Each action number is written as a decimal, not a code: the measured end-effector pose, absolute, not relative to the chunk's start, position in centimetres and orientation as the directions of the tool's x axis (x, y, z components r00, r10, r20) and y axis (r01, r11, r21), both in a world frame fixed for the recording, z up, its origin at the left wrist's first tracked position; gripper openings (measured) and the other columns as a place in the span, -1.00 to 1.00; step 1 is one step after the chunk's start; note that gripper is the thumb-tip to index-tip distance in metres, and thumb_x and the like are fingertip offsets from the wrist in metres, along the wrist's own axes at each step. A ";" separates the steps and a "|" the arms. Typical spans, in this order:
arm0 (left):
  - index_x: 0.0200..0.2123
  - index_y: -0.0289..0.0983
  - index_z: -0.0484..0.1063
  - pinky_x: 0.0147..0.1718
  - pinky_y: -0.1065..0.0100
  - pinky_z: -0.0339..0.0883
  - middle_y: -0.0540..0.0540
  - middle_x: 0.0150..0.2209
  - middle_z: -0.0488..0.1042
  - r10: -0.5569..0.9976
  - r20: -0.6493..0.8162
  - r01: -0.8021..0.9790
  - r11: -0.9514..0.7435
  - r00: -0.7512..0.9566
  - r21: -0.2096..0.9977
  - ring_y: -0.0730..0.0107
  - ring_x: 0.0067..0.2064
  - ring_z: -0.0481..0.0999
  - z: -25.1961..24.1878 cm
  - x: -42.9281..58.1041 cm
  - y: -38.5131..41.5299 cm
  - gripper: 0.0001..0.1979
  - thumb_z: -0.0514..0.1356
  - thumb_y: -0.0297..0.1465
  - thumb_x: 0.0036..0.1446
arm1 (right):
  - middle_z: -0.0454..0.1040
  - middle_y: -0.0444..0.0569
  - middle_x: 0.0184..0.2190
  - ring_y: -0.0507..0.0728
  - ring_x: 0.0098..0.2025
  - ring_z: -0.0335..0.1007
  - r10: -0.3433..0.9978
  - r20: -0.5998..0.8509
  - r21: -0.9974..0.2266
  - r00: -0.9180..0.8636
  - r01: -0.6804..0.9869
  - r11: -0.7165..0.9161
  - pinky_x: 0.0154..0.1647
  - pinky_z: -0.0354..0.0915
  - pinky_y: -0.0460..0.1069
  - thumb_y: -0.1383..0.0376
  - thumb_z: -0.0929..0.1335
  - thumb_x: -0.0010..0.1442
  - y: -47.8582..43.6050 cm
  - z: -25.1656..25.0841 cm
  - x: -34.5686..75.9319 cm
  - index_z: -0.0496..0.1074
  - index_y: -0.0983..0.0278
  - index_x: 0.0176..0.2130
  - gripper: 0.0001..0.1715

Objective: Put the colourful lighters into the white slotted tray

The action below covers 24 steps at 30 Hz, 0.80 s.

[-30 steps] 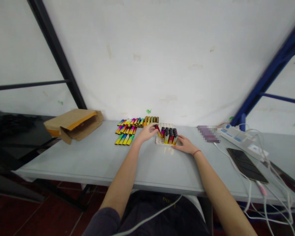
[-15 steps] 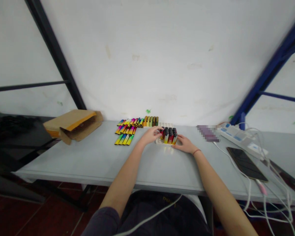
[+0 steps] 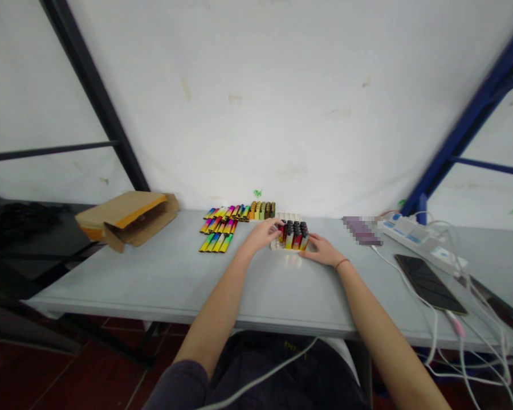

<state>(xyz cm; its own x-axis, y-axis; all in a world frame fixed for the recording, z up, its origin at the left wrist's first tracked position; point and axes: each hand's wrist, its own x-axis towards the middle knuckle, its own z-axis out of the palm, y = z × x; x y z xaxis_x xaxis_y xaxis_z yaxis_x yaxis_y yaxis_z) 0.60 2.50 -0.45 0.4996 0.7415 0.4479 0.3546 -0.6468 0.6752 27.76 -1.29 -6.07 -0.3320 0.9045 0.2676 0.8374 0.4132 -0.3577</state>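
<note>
Several lighters (image 3: 296, 236) with black tops stand upright in a whitish tray (image 3: 277, 246) on the grey table. My left hand (image 3: 263, 234) is at the tray's left side, its thumb and fingers closed round a red lighter (image 3: 281, 230). At the tray's right side, my right hand (image 3: 321, 250) rests with fingers apart against the tray's edge. Rows of colourful lighters (image 3: 216, 242) lie flat to the left. Behind my left hand, another group of upright lighters (image 3: 263, 210) stands beside a pale tray (image 3: 289, 217).
An open cardboard box (image 3: 128, 213) lies at the left of the table (image 3: 154, 285). On the right are a black phone (image 3: 430, 283), a blurred purple item (image 3: 361, 230), a white power strip (image 3: 425, 242) and tangled white cables. A wall stands behind.
</note>
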 end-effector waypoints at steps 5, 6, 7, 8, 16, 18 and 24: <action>0.00 -0.19 0.53 -0.07 0.31 0.48 -0.12 -0.01 0.47 0.717 0.438 0.384 -0.675 0.543 0.630 0.34 -0.10 0.54 0.0 0.7 2.3 -0.68 0.16 -0.43 0.18 | 0.41 0.18 0.23 0.39 0.24 0.35 0.902 0.284 -0.369 -0.325 0.832 0.415 0.31 0.24 0.27 -0.13 0.39 0.14 -1.2 -6.2 27.8 0.43 0.24 0.19 -0.22; 0.05 -0.19 0.51 -0.06 0.31 0.47 -0.14 0.00 0.46 0.729 0.430 0.407 -0.666 0.532 0.625 0.33 -0.09 0.54 0.3 0.5 2.0 -0.65 0.15 -0.41 0.20 | 0.41 0.17 0.23 0.39 0.24 0.35 0.903 0.285 -0.369 -0.321 0.833 0.413 0.31 0.24 0.26 -0.13 0.40 0.14 -1.2 -6.2 27.8 0.43 0.23 0.19 -0.23; 0.09 -0.20 0.49 -0.04 0.29 0.45 -0.15 0.00 0.46 0.755 0.416 0.451 -0.644 0.507 0.618 0.32 -0.09 0.54 0.6 0.3 1.7 -0.62 0.15 -0.40 0.22 | 0.41 0.17 0.23 0.39 0.24 0.35 0.904 0.284 -0.368 -0.318 0.835 0.410 0.31 0.24 0.26 -0.13 0.40 0.14 -1.2 -6.3 27.8 0.43 0.23 0.19 -0.23; 0.13 -0.21 0.47 -0.01 0.27 0.43 -0.17 0.00 0.46 0.789 0.397 0.516 -0.609 0.468 0.602 0.29 -0.08 0.54 1.0 -0.1 1.2 -0.60 0.13 -0.39 0.23 | 0.41 0.17 0.23 0.39 0.24 0.35 0.906 0.281 -0.367 -0.317 0.837 0.407 0.31 0.25 0.26 -0.13 0.40 0.14 -1.2 -6.3 27.8 0.44 0.23 0.19 -0.23; 0.11 -0.38 0.45 0.02 -0.07 0.27 -0.45 0.16 0.35 0.946 0.325 0.997 -0.039 0.017 0.062 -0.20 0.17 0.30 0.3 -6.6 -5.0 -0.59 0.06 -0.37 0.28 | 0.37 0.21 0.26 0.40 0.27 0.31 0.912 0.263 -0.374 -0.314 0.839 0.396 0.32 0.23 0.28 -0.17 0.39 0.13 -1.3 -6.2 27.7 0.46 0.26 0.16 -0.20; 0.07 -0.38 0.47 -0.01 -0.05 0.27 -0.44 0.14 0.38 0.964 0.266 1.000 -0.026 0.026 -0.003 -0.17 0.14 0.33 -0.2 -7.2 -5.7 -0.62 0.02 -0.37 0.30 | 0.37 0.22 0.26 0.41 0.27 0.31 0.911 0.267 -0.378 -0.314 0.836 0.398 0.32 0.23 0.27 -0.16 0.39 0.13 -1.3 -6.3 27.7 0.46 0.28 0.17 -0.19; -0.01 -0.32 0.46 0.02 -0.03 0.26 -0.37 0.05 0.47 0.964 0.238 0.992 -0.121 0.123 -0.024 -0.11 0.11 0.39 -0.6 -6.3 -5.4 -0.68 0.02 -0.32 0.34 | 0.37 0.20 0.27 0.42 0.27 0.31 0.906 0.278 -0.385 -0.320 0.827 0.410 0.30 0.24 0.30 -0.14 0.39 0.13 -1.4 -6.2 27.8 0.45 0.25 0.17 -0.22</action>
<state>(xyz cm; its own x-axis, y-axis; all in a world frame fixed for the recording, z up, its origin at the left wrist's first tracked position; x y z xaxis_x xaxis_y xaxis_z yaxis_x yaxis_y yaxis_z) -6.25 -5.43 -0.64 0.1234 0.9635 0.2375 0.9923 -0.1211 -0.0244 27.76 -1.38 -6.19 -0.3199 0.9059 0.2776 0.8267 0.4100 -0.3853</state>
